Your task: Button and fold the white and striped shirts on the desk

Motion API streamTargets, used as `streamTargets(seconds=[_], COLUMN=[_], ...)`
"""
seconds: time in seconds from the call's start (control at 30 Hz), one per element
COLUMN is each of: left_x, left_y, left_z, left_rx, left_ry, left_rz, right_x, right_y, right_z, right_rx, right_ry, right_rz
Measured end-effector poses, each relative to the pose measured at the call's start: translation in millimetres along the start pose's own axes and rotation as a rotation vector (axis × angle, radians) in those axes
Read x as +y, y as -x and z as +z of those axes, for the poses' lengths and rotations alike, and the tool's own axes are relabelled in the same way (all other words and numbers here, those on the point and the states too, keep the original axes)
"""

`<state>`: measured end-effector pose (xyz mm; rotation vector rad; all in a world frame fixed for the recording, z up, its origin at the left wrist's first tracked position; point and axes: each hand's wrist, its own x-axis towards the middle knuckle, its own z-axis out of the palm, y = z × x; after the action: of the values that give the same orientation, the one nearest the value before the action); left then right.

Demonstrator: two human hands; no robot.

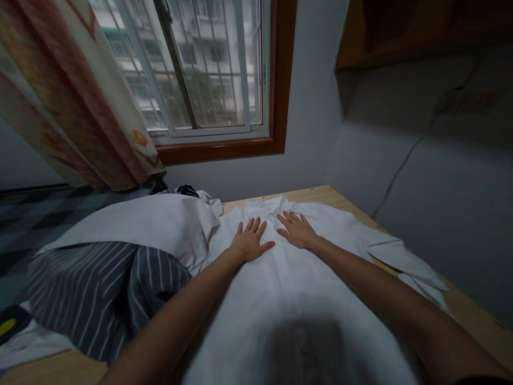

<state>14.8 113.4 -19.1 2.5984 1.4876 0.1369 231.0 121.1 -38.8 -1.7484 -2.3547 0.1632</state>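
One white shirt (288,278) lies spread on a wooden counter (60,370); one window (212,80) is beyond the shirt, striped fabric (88,289) to its left. The left hand (249,243) and right hand (300,232) are open flat, palms down, touching the shirt near its collar and gripping nothing.

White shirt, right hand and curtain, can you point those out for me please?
White shirt (294,272): head view, on the middle of its front.
Right hand (299,232): head view, on the back of it.
Curtain (76,88): head view, on its hanging folds.
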Motion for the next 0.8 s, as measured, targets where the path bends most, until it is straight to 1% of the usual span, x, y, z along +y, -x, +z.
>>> streamTargets(seconds=[0.13,0.23,0.3,0.37,0.47,0.53,0.6,0.63,0.7,0.8], left_x=[-14.1,-19.0,-17.7,-11.4,6.1,18.8,28.6,32.1,36.4,39.3], left_y=[-19.4,-32.0,-33.5,-29.0,-16.8,-10.3,-7.6,-7.6,-9.3,-13.8], left_z=[-3.4,-7.4,-9.9,-12.3,-13.9,-12.8,-10.1,-8.4,-5.2,-2.0], left_rx=[0.005,0.014,0.073,0.165,0.264,0.264,0.244,0.237,0.243,0.269], left_ry=[0.005,-0.015,-0.062,-0.115,-0.112,-0.030,0.063,0.097,0.128,0.137], left_rz=[0.006,0.008,0.003,0.003,-0.014,-0.088,-0.171,-0.202,-0.240,-0.291], right_x=[0.0,-12.4,-24.9,-36.8,-45.4,-44.5,-41.6,-40.5,-40.4,-44.7], right_y=[-21.1,-25.8,-19.5,-7.3,14.0,24.1,28.5,28.6,26.1,19.9], right_z=[-6.8,-13.9,-16.9,-17.4,-14.6,-12.2,-10.6,-10.3,-10.6,-11.6], right_rx=[-0.001,0.093,0.180,0.229,0.226,0.204,0.192,0.190,0.178,0.160], right_ry=[-0.003,0.069,0.105,0.081,-0.008,-0.067,-0.129,-0.161,-0.225,-0.275], right_rz=[0.011,0.060,0.090,0.104,0.081,0.025,-0.026,-0.027,0.017,0.128])
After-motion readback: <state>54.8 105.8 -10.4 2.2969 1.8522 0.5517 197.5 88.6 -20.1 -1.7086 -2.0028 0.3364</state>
